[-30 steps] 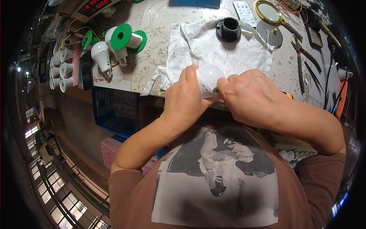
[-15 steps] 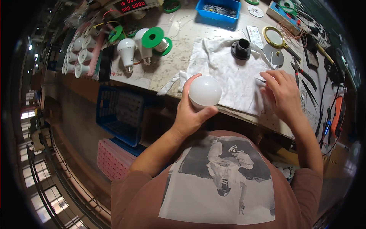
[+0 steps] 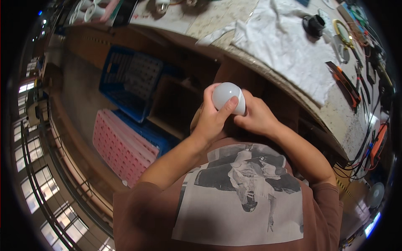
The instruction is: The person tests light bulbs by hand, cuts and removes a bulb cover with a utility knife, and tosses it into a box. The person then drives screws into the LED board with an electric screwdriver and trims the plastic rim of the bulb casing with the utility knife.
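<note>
A light bulb with a white frosted dome (image 3: pixel 226 95) is held up in front of my chest, off the table. My left hand (image 3: pixel 212 113) wraps round the dome, with the thumb across its front. My right hand (image 3: pixel 258 115) is closed at the bulb's right side, by the rim below the dome. Its fingertips and the bulb's lower end are hidden behind the bulb and the hands, so anything else in that hand cannot be seen.
A white cloth (image 3: pixel 276 46) covers part of the worktable, with a black round holder (image 3: pixel 314 26) on it. A magnifying glass (image 3: pixel 343 33) and hand tools (image 3: pixel 347 85) lie to the right. Below left stand a blue crate (image 3: pixel 125 79), a cardboard box (image 3: pixel 169 102) and pink perforated trays (image 3: pixel 121 144).
My right hand has left the cloth and come to the bulb's right side. My left hand has tilted the bulb. The view has swung down, so the table sits higher in the picture.
</note>
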Motion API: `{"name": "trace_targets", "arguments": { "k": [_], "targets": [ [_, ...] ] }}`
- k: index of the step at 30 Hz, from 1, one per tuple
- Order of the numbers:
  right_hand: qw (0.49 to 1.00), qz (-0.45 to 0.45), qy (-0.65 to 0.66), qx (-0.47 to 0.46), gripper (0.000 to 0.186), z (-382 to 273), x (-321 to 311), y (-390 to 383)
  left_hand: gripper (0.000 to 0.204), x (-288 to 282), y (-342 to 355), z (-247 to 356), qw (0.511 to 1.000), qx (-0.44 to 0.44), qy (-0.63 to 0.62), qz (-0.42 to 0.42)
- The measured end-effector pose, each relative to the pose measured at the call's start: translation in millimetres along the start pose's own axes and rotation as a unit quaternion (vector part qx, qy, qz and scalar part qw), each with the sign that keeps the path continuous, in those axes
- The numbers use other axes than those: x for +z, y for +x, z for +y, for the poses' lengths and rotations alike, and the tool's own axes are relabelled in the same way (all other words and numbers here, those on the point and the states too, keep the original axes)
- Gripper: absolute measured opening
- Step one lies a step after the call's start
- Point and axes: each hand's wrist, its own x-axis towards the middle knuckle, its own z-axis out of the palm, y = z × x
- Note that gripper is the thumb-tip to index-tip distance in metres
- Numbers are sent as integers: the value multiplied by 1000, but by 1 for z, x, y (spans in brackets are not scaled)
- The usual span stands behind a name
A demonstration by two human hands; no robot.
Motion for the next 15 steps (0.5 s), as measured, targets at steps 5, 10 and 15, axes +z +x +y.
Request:
{"name": "trace_targets", "arguments": {
  "k": [5, 10, 15],
  "targets": [
    [986, -160, 10, 47, 45, 25, 19, 22, 42, -33, 13, -32, 975, 21, 220, 35],
    [993, -109, -34, 32, 53, 26, 39, 28, 49, -30, 22, -40, 929, -26, 360, 84],
    [987, -71, -121, 81, 63, 29, 47, 40, 52, -16, 43, -29, 875, -101, 465, 83]
  ]
}}
